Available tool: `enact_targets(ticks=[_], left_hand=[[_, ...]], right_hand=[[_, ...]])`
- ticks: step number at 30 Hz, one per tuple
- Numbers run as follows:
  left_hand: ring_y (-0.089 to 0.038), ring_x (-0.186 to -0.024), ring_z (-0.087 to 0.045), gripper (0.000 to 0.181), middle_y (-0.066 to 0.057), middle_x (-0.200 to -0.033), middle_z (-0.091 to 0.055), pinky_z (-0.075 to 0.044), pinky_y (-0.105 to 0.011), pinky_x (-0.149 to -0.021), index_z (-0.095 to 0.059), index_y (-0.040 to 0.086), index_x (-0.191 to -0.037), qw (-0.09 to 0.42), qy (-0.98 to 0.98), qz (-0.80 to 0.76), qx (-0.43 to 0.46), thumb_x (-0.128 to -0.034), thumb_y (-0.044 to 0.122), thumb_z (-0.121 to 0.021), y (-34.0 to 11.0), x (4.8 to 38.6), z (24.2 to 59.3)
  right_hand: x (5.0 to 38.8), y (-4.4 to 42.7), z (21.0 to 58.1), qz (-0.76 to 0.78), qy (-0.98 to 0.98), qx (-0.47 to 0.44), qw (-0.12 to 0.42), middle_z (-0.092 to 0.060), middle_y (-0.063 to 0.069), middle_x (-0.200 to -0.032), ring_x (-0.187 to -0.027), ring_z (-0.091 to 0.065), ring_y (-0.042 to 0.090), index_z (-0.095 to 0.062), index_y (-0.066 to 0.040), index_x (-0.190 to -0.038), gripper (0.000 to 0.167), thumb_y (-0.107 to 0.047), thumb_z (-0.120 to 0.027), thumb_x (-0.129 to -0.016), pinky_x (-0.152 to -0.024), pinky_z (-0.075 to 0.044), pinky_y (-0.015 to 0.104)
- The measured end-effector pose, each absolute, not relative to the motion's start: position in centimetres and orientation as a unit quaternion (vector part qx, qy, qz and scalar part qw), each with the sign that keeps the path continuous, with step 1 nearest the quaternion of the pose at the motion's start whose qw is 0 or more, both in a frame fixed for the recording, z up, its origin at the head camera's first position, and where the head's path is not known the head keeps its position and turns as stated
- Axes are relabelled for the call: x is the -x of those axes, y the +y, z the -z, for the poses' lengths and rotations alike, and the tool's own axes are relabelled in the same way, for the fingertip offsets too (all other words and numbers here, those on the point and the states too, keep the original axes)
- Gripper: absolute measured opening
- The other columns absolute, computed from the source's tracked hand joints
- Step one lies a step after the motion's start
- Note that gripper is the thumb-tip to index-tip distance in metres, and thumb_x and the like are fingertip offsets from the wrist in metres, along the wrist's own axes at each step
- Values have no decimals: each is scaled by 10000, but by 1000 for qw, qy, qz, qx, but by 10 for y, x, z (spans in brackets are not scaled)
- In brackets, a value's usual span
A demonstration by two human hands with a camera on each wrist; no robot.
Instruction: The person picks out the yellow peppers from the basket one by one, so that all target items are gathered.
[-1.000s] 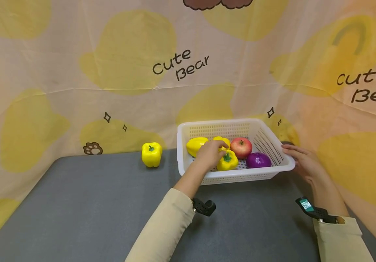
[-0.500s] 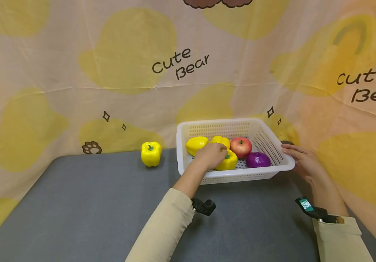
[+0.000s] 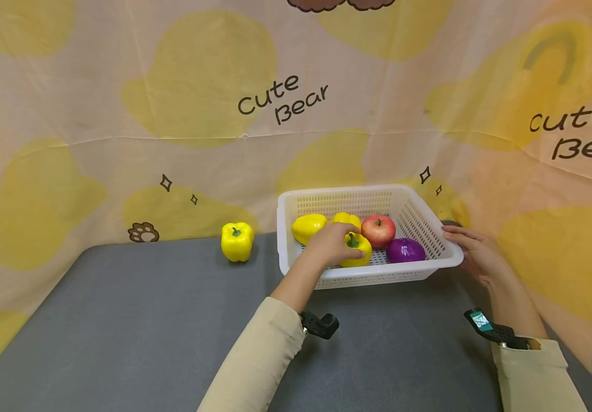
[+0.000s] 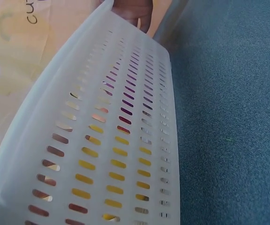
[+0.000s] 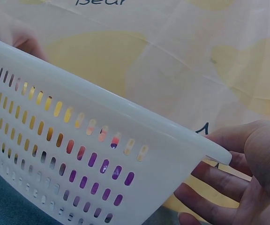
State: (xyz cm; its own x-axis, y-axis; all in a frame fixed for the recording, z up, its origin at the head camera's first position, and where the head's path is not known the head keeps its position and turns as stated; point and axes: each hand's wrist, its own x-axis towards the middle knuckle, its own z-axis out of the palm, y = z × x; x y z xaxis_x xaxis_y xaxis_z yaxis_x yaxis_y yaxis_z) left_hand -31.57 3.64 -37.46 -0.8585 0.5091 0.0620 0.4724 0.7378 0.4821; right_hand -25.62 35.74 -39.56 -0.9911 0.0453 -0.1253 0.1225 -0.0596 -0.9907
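In the head view, my left hand (image 3: pixel 328 245) reaches over the front rim of a white perforated plastic basket (image 3: pixel 373 277). Its fingers and thumb curl round the front yellow bell pepper (image 3: pixel 360 241), the thumb crossing the near side. Behind that lies another yellow bell pepper (image 3: pixel 344 218), with a yellow one (image 3: pixel 308 228) on its side at left. A red apple (image 3: pixel 378 230) and a glossy purple round vegetable (image 3: pixel 406 250) sit to the right. My right hand (image 5: pixel 252 173) grips the basket's right rim, thumb above and fingers below. The basket wall blocks the left wrist view of the pepper.
One more yellow bell pepper (image 3: pixel 237 242) stands upright on the dark grey table (image 3: pixel 146 320), left of the basket. A printed cloth (image 3: pixel 198 86) hangs right behind the table and along its right side.
My left fingers have come together over the front pepper, then spread, with the thumb now across its near side. My right hand and the basket stay put.
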Motion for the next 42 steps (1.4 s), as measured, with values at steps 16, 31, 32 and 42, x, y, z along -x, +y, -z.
enact_targets(ticks=[16, 31, 32, 42], left_hand=[[-222, -1250, -598, 632, -15, -1358, -667, -470, -382, -1102, -637, 159, -1373, 32, 936, -251, -245, -812, 374, -834, 37, 315, 374], [-244, -1190, -592, 549, -38, -1315, -681, -472, -405, -1093, -671, 140, -1307, 28, 925, -298, -236, -799, 255, -846, 36, 315, 370], [-248, -1195, -593, 553, -36, -1321, -679, -472, -410, -1094, -671, 146, -1311, 23, 922, -306, -234, -797, 250, -845, 36, 315, 370], [-189, -1049, -599, 560, -9, -1290, -695, -531, -331, -954, -682, 178, -1307, -34, 893, -381, -237, -776, 229, -851, 27, 307, 359]], right_hand=[[257, 358, 396, 726, 685, -64, 29, -679, -197, -979, -858, -659, 57, -771, -363, -1024, 187, -278, -605, -1013, -728, -610, 256], [258, 356, 396, 703, 708, -70, 21, -657, -223, -1016, -884, -659, 39, -757, -413, -1046, 153, -340, -636, -988, -761, -602, 234], [258, 357, 397, 703, 707, -69, 21, -660, -224, -1015, -884, -660, 39, -757, -413, -1045, 155, -337, -634, -990, -762, -602, 232], [256, 357, 398, 709, 701, -71, 23, -653, -223, -996, -872, -649, 42, -760, -408, -1015, 160, -316, -630, -995, -747, -603, 225]])
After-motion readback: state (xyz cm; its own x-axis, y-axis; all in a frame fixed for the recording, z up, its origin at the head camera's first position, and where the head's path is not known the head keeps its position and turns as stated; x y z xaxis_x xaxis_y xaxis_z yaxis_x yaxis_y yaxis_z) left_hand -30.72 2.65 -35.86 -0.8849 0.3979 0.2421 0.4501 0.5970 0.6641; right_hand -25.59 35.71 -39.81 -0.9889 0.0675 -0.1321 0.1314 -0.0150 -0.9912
